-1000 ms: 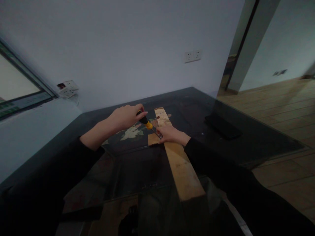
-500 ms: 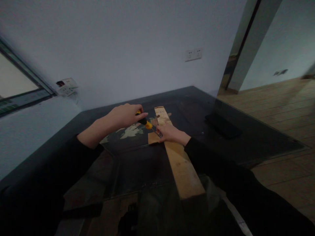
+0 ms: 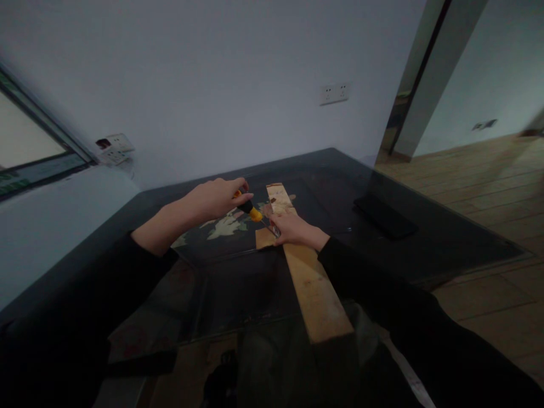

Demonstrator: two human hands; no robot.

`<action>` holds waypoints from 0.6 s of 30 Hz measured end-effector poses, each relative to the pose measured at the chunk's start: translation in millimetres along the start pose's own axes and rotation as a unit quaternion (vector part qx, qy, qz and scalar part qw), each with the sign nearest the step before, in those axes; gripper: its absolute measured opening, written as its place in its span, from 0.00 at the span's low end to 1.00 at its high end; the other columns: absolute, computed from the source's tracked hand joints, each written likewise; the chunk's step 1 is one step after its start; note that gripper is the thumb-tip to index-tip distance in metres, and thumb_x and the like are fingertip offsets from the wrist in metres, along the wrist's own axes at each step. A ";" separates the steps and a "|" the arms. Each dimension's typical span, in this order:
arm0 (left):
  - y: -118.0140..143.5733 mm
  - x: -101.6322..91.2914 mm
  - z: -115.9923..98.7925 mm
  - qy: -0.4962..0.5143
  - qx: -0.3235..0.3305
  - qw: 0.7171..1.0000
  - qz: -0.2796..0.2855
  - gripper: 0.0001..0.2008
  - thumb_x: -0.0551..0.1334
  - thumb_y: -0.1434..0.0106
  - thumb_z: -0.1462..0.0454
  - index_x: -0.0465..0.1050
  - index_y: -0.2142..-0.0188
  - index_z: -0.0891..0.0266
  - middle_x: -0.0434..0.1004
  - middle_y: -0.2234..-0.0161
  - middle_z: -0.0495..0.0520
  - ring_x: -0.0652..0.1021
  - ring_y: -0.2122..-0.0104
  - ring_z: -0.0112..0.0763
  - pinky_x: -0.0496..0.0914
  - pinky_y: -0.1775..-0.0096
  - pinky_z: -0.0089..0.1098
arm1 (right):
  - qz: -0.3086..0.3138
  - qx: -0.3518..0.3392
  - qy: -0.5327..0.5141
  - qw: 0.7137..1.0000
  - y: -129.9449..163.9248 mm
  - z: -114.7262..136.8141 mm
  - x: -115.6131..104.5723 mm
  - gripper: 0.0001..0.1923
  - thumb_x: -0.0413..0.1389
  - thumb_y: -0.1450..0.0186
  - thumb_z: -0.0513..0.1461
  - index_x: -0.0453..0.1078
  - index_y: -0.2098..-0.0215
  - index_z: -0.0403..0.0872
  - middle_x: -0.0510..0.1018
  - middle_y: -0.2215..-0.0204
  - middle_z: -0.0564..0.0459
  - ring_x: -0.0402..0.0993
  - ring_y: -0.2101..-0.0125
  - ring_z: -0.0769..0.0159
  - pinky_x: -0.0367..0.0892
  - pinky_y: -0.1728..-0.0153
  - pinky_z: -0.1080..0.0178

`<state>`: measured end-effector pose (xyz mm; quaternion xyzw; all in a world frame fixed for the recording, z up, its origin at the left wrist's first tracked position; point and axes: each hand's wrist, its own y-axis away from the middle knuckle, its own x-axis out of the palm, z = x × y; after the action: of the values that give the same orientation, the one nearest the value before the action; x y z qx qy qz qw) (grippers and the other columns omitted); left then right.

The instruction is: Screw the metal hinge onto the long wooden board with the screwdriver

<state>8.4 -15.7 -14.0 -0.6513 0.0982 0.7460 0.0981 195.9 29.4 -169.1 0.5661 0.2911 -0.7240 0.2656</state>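
Two hands at work on a wooden plank (image 3: 312,286) lying on the dark glass table (image 3: 425,249).
The left hand (image 3: 215,198) grips a yellow-and-black screwdriver (image 3: 254,213), tip down on the plank; the right hand (image 3: 293,231) presses flat on the plank, just beside the tip.

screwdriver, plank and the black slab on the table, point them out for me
screwdriver (image 3: 255,214), head view, on the yellow part of its handle
plank (image 3: 317,294), head view, on the bare wood near its close end
black slab (image 3: 385,216), head view, on the middle of its top face
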 end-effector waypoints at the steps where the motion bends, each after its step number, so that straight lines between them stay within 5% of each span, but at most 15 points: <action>1: -0.7 0.1 2.0 0.012 0.018 1.000 0.000 0.26 0.50 0.33 0.48 0.68 0.44 0.58 0.81 0.59 0.59 0.78 0.63 0.39 0.67 0.62 0.33 | 0.002 0.001 0.002 1.000 0.2 0.0 0.0 0.30 0.68 0.45 0.43 0.67 0.48 0.39 0.77 0.53 0.36 0.72 0.53 0.49 0.61 0.53 0.55; 6: -2.0 -2.8 8.7 0.046 0.073 0.996 0.023 0.27 0.56 0.38 0.49 0.68 0.44 0.59 0.81 0.60 0.57 0.78 0.63 0.38 0.67 0.63 0.32 | 0.002 0.002 0.002 1.000 2.4 -0.1 -1.4 0.27 0.67 0.44 0.43 0.69 0.50 0.40 0.77 0.53 0.36 0.71 0.52 0.48 0.61 0.53 0.54; 13: -0.7 -2.1 0.1 0.044 0.018 0.999 0.024 0.26 0.48 0.34 0.44 0.73 0.54 0.60 0.80 0.71 0.56 0.77 0.70 0.37 0.64 0.68 0.32 | -0.008 -0.008 -0.023 1.000 -0.2 -3.3 4.5 0.26 0.67 0.44 0.43 0.69 0.51 0.41 0.77 0.54 0.38 0.71 0.53 0.50 0.60 0.50 0.53; 18: -0.1 -0.3 1.4 0.051 0.052 0.997 0.000 0.23 0.51 0.34 0.49 0.70 0.48 0.58 0.81 0.63 0.56 0.78 0.66 0.36 0.66 0.65 0.32 | -0.015 0.002 -0.066 0.998 -0.4 -6.4 10.3 0.26 0.68 0.46 0.41 0.69 0.52 0.43 0.76 0.54 0.40 0.69 0.52 0.51 0.62 0.52 0.55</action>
<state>7.2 -15.2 -13.5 -0.6827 0.1423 0.7055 0.1265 197.6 33.8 -180.3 0.5130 0.2798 -0.7643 0.2728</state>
